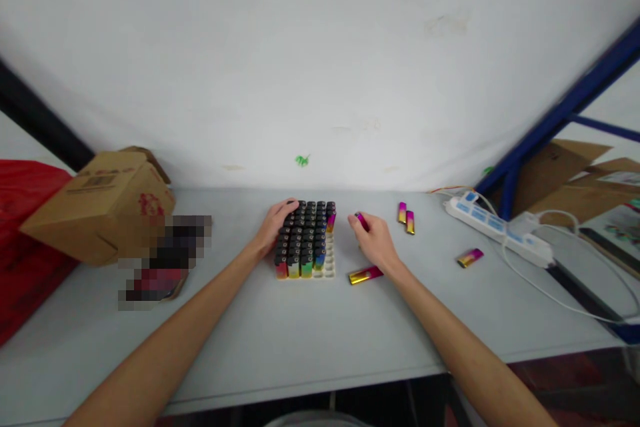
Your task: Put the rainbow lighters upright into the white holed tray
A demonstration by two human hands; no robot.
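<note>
A white tray (329, 268) stands in the middle of the grey table, filled with several upright lighters (306, 233) that have black tops and coloured bodies. My left hand (275, 223) rests against the tray's far left corner, fingers curled over the lighters there. Just right of the tray, my right hand (374, 240) holds a pink lighter (361, 219) at its fingertips. A pink-and-gold lighter (365, 275) lies flat beside my right wrist. Two more lighters (406, 217) stand farther right, and another one (470, 257) lies on its side.
A cardboard box (100, 203) lies tipped at the left, with a red bag (23, 240) beyond it. A white power strip (495, 228) and its cables lie at the right, near a blue frame (555, 117) and flat cardboard. A white wall rises behind the table.
</note>
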